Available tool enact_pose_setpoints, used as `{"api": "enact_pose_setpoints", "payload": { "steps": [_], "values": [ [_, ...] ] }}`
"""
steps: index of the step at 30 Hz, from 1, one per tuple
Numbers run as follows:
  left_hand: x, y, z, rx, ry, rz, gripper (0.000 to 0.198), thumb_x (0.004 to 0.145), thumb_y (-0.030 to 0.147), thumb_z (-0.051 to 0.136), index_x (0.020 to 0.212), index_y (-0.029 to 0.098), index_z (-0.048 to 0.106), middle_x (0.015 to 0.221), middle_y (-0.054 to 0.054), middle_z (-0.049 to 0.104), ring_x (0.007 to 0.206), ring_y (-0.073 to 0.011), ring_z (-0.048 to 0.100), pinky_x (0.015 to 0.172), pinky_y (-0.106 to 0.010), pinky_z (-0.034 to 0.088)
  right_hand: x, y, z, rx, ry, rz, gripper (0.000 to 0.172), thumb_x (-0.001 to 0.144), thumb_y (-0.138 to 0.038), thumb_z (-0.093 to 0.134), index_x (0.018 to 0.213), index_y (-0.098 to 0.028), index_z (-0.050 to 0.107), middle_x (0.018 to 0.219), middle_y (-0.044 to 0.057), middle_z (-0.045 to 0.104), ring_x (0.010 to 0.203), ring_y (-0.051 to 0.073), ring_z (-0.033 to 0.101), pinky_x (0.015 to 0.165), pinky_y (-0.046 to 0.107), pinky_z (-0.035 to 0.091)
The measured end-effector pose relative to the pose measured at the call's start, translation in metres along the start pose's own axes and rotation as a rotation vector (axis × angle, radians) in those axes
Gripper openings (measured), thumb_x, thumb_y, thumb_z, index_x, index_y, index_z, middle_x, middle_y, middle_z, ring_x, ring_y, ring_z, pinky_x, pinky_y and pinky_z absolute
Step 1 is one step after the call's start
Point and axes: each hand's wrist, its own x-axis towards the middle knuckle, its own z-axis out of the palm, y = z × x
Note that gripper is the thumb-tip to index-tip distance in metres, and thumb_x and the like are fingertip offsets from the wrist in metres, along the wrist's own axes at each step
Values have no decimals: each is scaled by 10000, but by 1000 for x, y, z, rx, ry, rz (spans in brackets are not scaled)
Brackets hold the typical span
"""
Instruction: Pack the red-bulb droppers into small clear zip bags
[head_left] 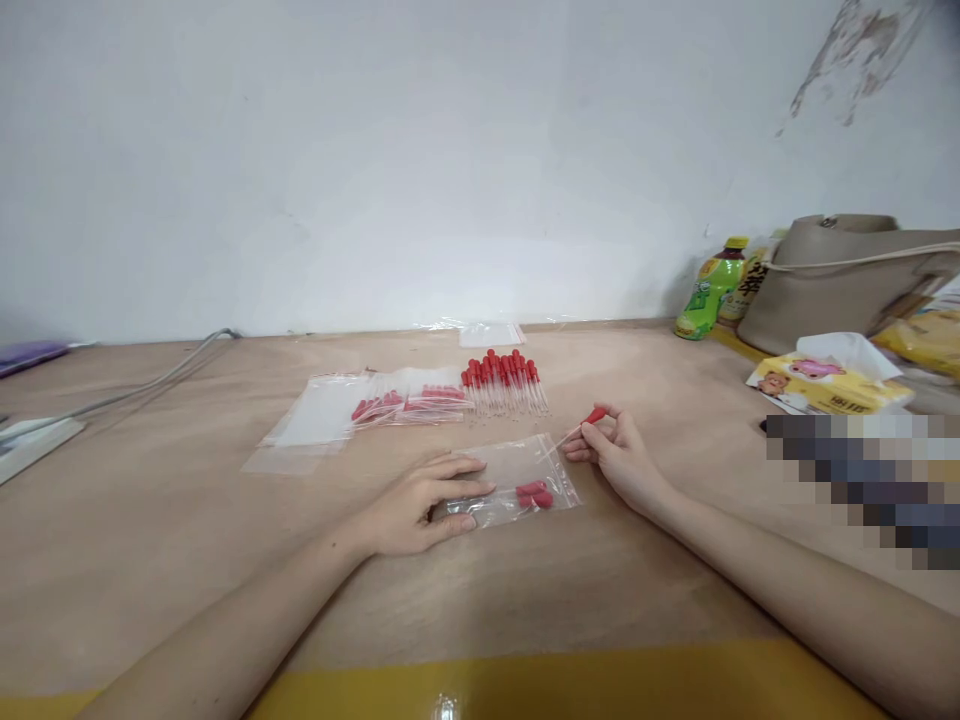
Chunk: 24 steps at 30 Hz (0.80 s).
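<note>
My left hand [424, 505] lies flat with its fingers spread on a small clear zip bag [517, 470] on the wooden table [187, 540]. Inside the bag are red-bulbed droppers [534, 493]. My right hand [619, 455] pinches one glass dropper with a red bulb [592, 417], its thin tip pointing toward the bag's upper right edge. Behind the bag a row of loose red-bulbed droppers [504, 383] lies on the table.
Filled clear bags of droppers [409, 403] and empty bags [315, 420] lie to the left. Another clear bag [491, 333] sits by the wall. At right are drink bottles [709, 285], a beige bag [847, 270], a tissue pack [832, 385]. A cable [150, 385] runs at left.
</note>
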Motion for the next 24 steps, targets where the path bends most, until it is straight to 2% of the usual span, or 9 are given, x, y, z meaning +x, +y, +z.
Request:
{"api": "enact_pose_setpoints", "payload": {
  "steps": [6, 11, 14, 18, 20, 24],
  "values": [
    [0, 2, -1, -14, 13, -6, 502, 856, 381, 494, 1325, 274, 352, 1348, -32, 405, 1240, -224, 349, 1038, -425, 261, -2, -1, -2, -7, -139, 78, 453, 626, -478, 644, 881, -234, 361, 685, -52, 574, 576, 122, 611, 586, 291, 501],
    [0, 1, -1, -17, 18, -4, 532, 855, 381, 495, 1341, 253, 320, 1346, -41, 408, 1240, -227, 346, 1037, -430, 264, -2, -4, -12, -304, -431, 72, 319, 641, -407, 668, 797, -167, 528, 677, -10, 583, 600, 92, 544, 574, 240, 449],
    [0, 1, -1, -19, 15, -4, 528, 856, 377, 495, 1339, 249, 324, 1343, -42, 411, 1237, -224, 352, 1038, -427, 266, -2, -7, -14, -477, -530, -50, 262, 655, -376, 665, 785, -153, 618, 676, -3, 547, 559, 77, 477, 515, 219, 400],
    [1, 1, -1, -19, 22, -6, 530, 851, 380, 502, 1335, 243, 334, 1333, -45, 423, 1232, -227, 359, 1034, -425, 274, -3, -7, -8, -568, -531, -243, 214, 725, -374, 600, 798, -197, 695, 882, 54, 555, 739, 123, 524, 629, 251, 438],
    [1, 1, -1, -18, 24, -5, 529, 849, 380, 505, 1333, 242, 339, 1333, -46, 424, 1230, -227, 362, 1033, -423, 277, -3, -3, -5, -597, -496, -260, 211, 733, -375, 588, 777, -200, 700, 843, 54, 557, 739, 132, 521, 640, 262, 438],
    [1, 1, 0, -20, 29, 6, 525, 850, 376, 505, 1331, 242, 343, 1331, -46, 427, 1228, -226, 367, 1032, -419, 282, -2, 2, -1, -712, -337, -253, 209, 672, -367, 641, 620, -165, 628, 652, 8, 498, 565, 99, 438, 524, 241, 384]
  ]
}}
